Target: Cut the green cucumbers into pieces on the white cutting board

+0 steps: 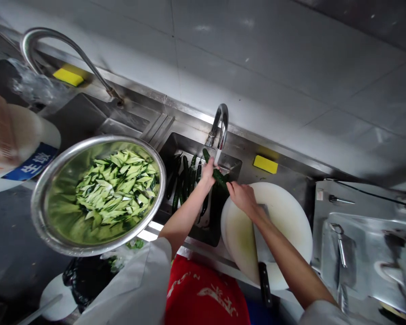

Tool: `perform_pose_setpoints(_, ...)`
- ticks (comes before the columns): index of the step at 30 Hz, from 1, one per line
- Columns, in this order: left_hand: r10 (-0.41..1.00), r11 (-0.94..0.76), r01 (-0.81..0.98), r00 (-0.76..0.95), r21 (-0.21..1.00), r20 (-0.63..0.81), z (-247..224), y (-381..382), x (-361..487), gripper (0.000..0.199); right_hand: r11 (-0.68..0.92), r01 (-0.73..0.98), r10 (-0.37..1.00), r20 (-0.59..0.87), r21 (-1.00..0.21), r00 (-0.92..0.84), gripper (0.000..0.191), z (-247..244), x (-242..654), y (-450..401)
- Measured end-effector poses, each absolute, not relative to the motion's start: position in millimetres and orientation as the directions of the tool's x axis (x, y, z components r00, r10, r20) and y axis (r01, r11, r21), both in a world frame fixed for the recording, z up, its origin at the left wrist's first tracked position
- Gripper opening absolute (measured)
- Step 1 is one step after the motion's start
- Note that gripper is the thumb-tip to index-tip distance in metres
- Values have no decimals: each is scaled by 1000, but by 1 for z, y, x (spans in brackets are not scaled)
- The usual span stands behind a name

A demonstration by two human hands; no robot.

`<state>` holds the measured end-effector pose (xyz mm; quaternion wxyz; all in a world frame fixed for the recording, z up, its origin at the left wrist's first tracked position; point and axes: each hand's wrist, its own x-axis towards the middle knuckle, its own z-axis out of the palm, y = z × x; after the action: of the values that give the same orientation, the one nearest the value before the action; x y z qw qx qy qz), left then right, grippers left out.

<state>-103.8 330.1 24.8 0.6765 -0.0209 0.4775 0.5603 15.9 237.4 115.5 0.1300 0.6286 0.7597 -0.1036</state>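
Under the running faucet (222,118), my left hand (209,172) is closed around a dark green cucumber (219,177). The fingers of my right hand (242,195) close on the lower right end of that cucumber. More cucumbers (186,178) lie in the sink (169,143) below my hands. A cleaver (264,243) rests on the round white cutting board (287,212), beneath my right forearm. At the left, a large metal bowl (39,203) holds many sliced cucumber pieces (118,187).
Yellow sponges (265,164) sit on the back ledge. A second faucet (71,43) arches at the upper left, above a white bucket (49,135). Metal containers (365,239) and utensils stand at the right. A black bag (88,280) is below the bowl.
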Motion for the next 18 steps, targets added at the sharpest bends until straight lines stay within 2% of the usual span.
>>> perform_pose_setpoints(2, 725, 379, -769, -100, 515, -682, 19, 314, -92, 20, 243, 970, 916, -333, 20, -222, 51, 111, 10, 245)
perform_pose_setpoints(7, 614, 600, -631, -33, 493, -789, 7, 331, -100, 15, 270, 962, 901, -364, 43, -236, 51, 116, 6, 229)
perform_pose_setpoints(12, 633, 553, -630, -107, 545, -767, 0, 361, -109, 11, 224, 973, 905, -382, 53, -188, 49, 133, 21, 205)
perform_pose_setpoints(15, 681, 545, -622, -63, 562, -730, -6, 336, -81, 15, 165, 984, 923, -363, 66, -130, 46, 126, 20, 223)
perform_pose_setpoints(18, 707, 568, -601, 7, 562, -707, -16, 304, -56, 17, 106, 994, 925, -370, 24, -89, 41, 108, 16, 248)
